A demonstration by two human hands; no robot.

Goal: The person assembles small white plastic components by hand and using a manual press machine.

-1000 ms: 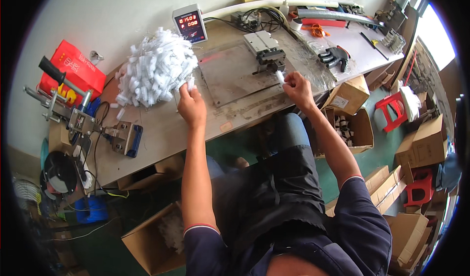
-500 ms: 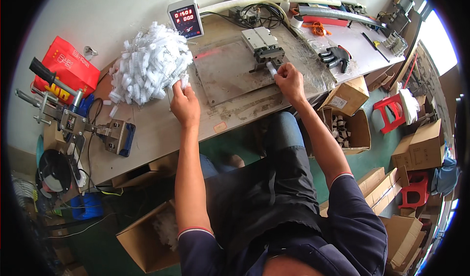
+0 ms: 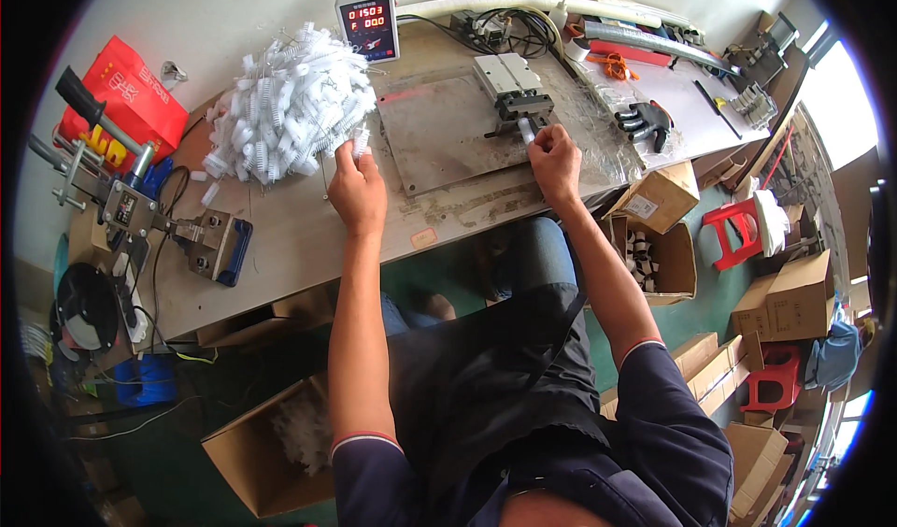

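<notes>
My left hand pinches a small white ribbed plastic piece at the right edge of a heap of similar white plastic pieces. My right hand is closed on another white piece, pinched by its near end. The far end of that piece meets the dark front jaw of a small metal bench fixture, and whether it sits inside the jaw is hidden. The fixture stands on a flat metal plate on the workbench.
Behind the heap stands a counter box with red digits. A lever press and a red bag are at the left. A black glove lies right of the fixture. Cardboard boxes and a red stool stand on the floor.
The whole view has shifted slightly. Both hands stay near the same spots, the left beside the heap and the right at the fixture, each still with its white piece.
</notes>
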